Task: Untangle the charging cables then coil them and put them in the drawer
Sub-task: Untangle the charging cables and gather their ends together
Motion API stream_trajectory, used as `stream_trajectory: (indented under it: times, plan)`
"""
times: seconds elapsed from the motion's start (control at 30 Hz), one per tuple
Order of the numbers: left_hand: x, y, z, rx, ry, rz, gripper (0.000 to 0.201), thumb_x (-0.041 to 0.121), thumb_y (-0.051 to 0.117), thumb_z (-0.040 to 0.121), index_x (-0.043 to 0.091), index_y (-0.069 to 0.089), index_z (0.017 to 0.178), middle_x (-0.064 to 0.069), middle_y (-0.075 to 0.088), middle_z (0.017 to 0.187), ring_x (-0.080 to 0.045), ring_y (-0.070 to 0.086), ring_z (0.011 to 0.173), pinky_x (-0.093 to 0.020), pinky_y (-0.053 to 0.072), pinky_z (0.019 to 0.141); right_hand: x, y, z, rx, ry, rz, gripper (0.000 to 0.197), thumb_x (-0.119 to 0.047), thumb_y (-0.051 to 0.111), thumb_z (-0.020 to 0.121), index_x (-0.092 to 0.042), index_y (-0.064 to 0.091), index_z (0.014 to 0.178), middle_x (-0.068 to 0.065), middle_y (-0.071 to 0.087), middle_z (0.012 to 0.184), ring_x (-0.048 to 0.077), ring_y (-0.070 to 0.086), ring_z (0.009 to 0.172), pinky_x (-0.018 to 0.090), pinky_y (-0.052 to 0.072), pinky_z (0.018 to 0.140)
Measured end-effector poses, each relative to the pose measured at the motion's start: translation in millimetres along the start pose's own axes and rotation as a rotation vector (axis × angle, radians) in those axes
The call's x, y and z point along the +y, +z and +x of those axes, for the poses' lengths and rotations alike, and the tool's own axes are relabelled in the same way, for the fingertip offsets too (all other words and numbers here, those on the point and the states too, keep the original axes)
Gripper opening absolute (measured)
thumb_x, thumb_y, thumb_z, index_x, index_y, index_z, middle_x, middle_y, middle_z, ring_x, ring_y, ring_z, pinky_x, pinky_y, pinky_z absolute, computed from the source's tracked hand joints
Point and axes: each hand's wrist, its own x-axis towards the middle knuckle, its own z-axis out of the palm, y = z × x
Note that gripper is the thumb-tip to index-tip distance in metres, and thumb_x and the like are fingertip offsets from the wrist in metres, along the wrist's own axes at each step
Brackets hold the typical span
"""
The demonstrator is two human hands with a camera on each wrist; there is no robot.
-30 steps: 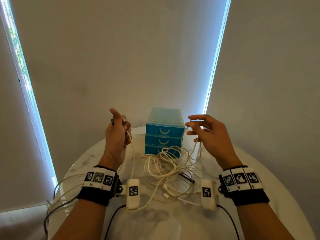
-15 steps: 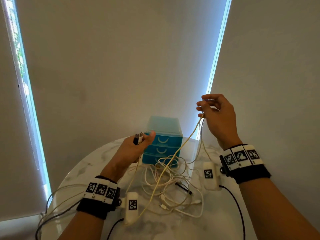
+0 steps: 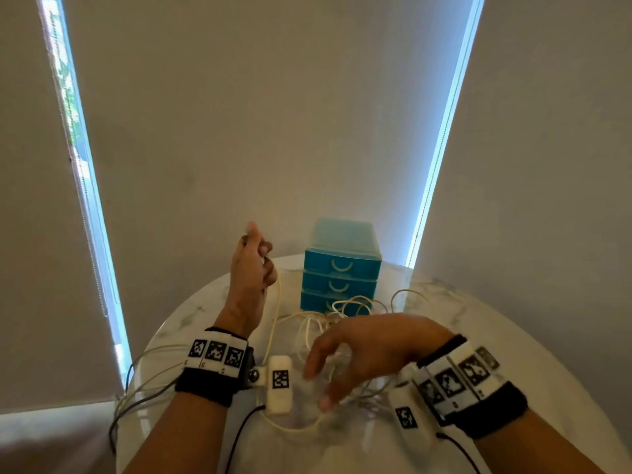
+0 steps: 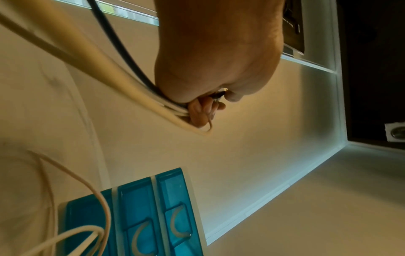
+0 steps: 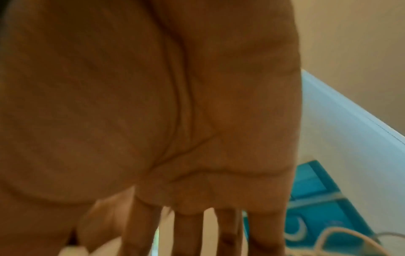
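Note:
A tangle of cream charging cables (image 3: 318, 323) lies on the round marble table (image 3: 191, 323) in front of a small blue three-drawer unit (image 3: 340, 266). All three drawers look closed. My left hand (image 3: 251, 265) is raised left of the unit, its fingers curled round the cable ends (image 4: 175, 107), cream strands and one dark one. A cream strand (image 3: 275, 313) hangs from that fist to the table. My right hand (image 3: 345, 360) hovers low over the near part of the tangle with fingers (image 5: 188, 232) spread and straight, palm down, holding nothing. Motion blur softens it.
Grey roller blinds hang behind the table with bright window strips at left (image 3: 68, 97) and right (image 3: 444, 131). Thin cords of the wrist cameras (image 3: 136, 398) trail off the table's left edge. The drawer unit (image 4: 136, 216) stands near the table's far edge.
My right hand let go of the strand it held high and dropped to just above the tangle, fingers spread. My left hand rose from the table, still gripping the cable ends.

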Motion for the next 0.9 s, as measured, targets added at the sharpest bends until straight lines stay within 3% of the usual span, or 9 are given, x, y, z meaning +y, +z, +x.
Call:
stream_trajectory:
  times: [0.07, 0.17, 0.27, 0.37, 0.43, 0.5, 0.63, 0.8, 0.9]
  plan:
    - [3.1, -7.4, 3.7, 0.015, 0.009, -0.072, 0.036, 0.051, 0.044, 0.113, 0.024, 0.047, 0.088, 0.01, 0.046, 0.072, -0.005, 0.026, 0.048, -0.018, 0.025, 0.039, 9.9, 15.3, 13.6, -0.049, 0.014, -0.041, 0.039, -0.055, 0.083, 0.086, -0.048, 0.074, 0.124, -0.022, 0.075, 0.122, 0.006, 0.065, 0.117, 0.039, 0.049, 0.109]
    - [5.7, -18.7, 8.4, 0.06, 0.026, -0.142, 0.037, 0.051, 0.044, 0.113, 0.025, 0.047, 0.086, 0.01, 0.045, 0.072, -0.005, 0.027, 0.049, -0.019, 0.023, 0.039, 26.7, 28.2, 26.6, 0.03, 0.013, -0.117, 0.026, -0.042, 0.08, 0.093, -0.034, 0.082, 0.118, -0.013, 0.078, 0.103, 0.008, 0.066, 0.097, 0.036, 0.054, 0.096]
    - [7.0, -27.2, 13.1, 0.149, 0.056, -0.205, 0.038, 0.051, 0.044, 0.113, 0.026, 0.045, 0.085, 0.01, 0.044, 0.072, -0.006, 0.026, 0.049, -0.02, 0.022, 0.039, 33.1, 23.5, 20.6, -0.043, -0.013, -0.025, 0.035, -0.058, 0.078, 0.09, -0.041, 0.081, 0.12, -0.017, 0.079, 0.108, 0.004, 0.067, 0.102, 0.041, 0.054, 0.106]
    - [6.2, -33.8, 17.5, 0.223, 0.056, -0.275, 0.038, 0.05, 0.042, 0.114, 0.026, 0.042, 0.084, 0.009, 0.043, 0.071, -0.007, 0.025, 0.047, -0.022, 0.022, 0.037, 35.3, 14.6, 13.0, -0.095, -0.108, 0.133, 0.032, -0.065, 0.062, 0.1, -0.048, 0.077, 0.122, -0.024, 0.076, 0.105, -0.004, 0.064, 0.101, 0.031, 0.048, 0.105]
    - [5.3, -34.2, 18.4, 0.241, 0.042, -0.308, 0.039, 0.049, 0.041, 0.114, 0.025, 0.041, 0.083, 0.008, 0.043, 0.07, -0.007, 0.025, 0.046, -0.022, 0.022, 0.037, 40.1, 14.9, 20.5, 0.079, -0.099, 0.154, 0.034, -0.065, 0.059, 0.102, -0.042, 0.083, 0.103, -0.014, 0.074, 0.085, -0.001, 0.059, 0.078, 0.028, 0.049, 0.085]
    - [4.1, -34.4, 17.9, 0.256, 0.034, -0.321, 0.04, 0.049, 0.041, 0.114, 0.025, 0.041, 0.083, 0.008, 0.044, 0.069, -0.007, 0.025, 0.045, -0.022, 0.021, 0.036, 37.7, 14.9, 34.2, 0.249, -0.01, -0.011, 0.039, -0.067, 0.064, 0.097, -0.035, 0.081, 0.084, -0.012, 0.07, 0.074, 0.003, 0.058, 0.069, 0.03, 0.05, 0.074]
    - [0.6, -34.5, 15.8, 0.282, -0.005, -0.319, 0.039, 0.047, 0.042, 0.114, 0.025, 0.041, 0.083, 0.009, 0.043, 0.066, -0.007, 0.025, 0.045, -0.022, 0.021, 0.036, 22.0, 15.8, 52.2, 0.468, 0.105, -0.227, 0.029, -0.06, 0.077, 0.09, -0.031, 0.079, 0.093, -0.012, 0.073, 0.093, 0.013, 0.068, 0.092, 0.04, 0.058, 0.089]
    - [2.7, -41.4, 18.4, 0.297, -0.01, -0.395, 0.038, 0.044, 0.04, 0.114, 0.025, 0.044, 0.081, 0.008, 0.042, 0.066, -0.008, 0.025, 0.044, -0.023, 0.02, 0.037, 16.1, 19.2, 54.0, 0.413, 0.057, -0.09, 0.031, -0.06, 0.087, 0.079, -0.033, 0.077, 0.091, -0.019, 0.069, 0.088, 0.003, 0.063, 0.089, 0.034, 0.056, 0.087]
    - [0.4, -43.0, 19.1, 0.118, -0.084, -0.362, 0.039, 0.046, 0.045, 0.112, 0.025, 0.049, 0.078, 0.009, 0.038, 0.063, -0.006, 0.025, 0.04, -0.023, 0.019, 0.034, 32.6, 6.3, 52.1, 0.781, 0.154, -0.036, 0.017, -0.05, 0.083, 0.088, -0.036, 0.074, 0.09, -0.019, 0.071, 0.101, 0.009, 0.069, 0.099, 0.036, 0.059, 0.088]
